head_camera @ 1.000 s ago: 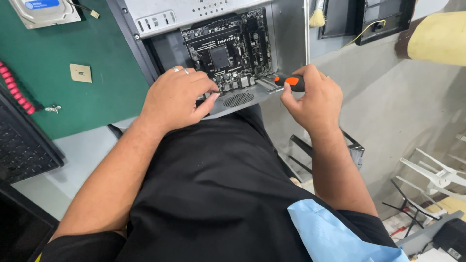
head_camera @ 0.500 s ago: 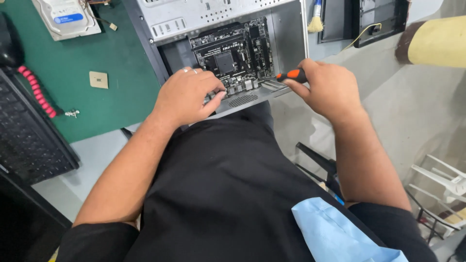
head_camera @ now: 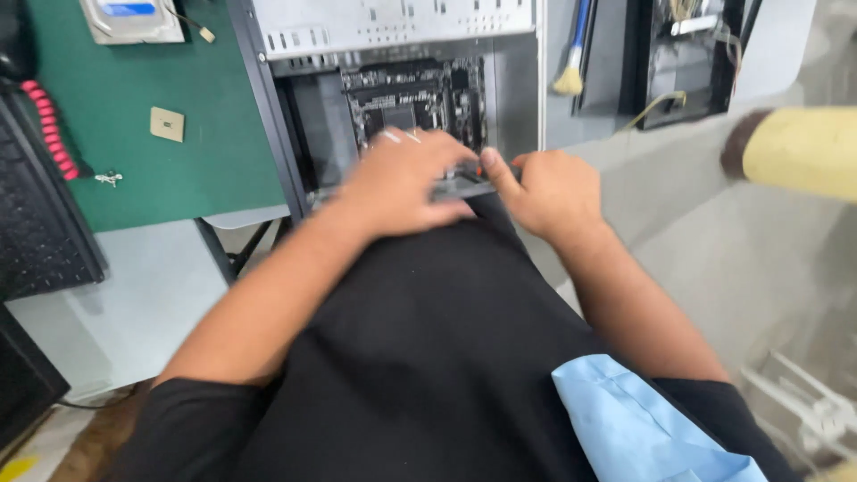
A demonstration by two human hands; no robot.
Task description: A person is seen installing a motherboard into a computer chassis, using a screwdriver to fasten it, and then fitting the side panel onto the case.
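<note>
A green mat (head_camera: 134, 170) covers the bench at left; a hard drive (head_camera: 129, 18) lies at its top edge, with a small beige square chip (head_camera: 167, 124) just below and a red coiled cord (head_camera: 52, 125) along its left side; a dark keyboard (head_camera: 40, 223) sits further left; a yellow-bristled brush (head_camera: 571, 62) hangs at right; a yellow sleeve (head_camera: 799, 152) enters from the right edge; blue cloth (head_camera: 643, 419) lies on the lap.

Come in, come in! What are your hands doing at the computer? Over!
Left hand resting at open computer case edge, over motherboard. Right hand gripping orange-handled screwdriver, mostly hidden. Picture blurred; nothing visibly blocking.
</note>
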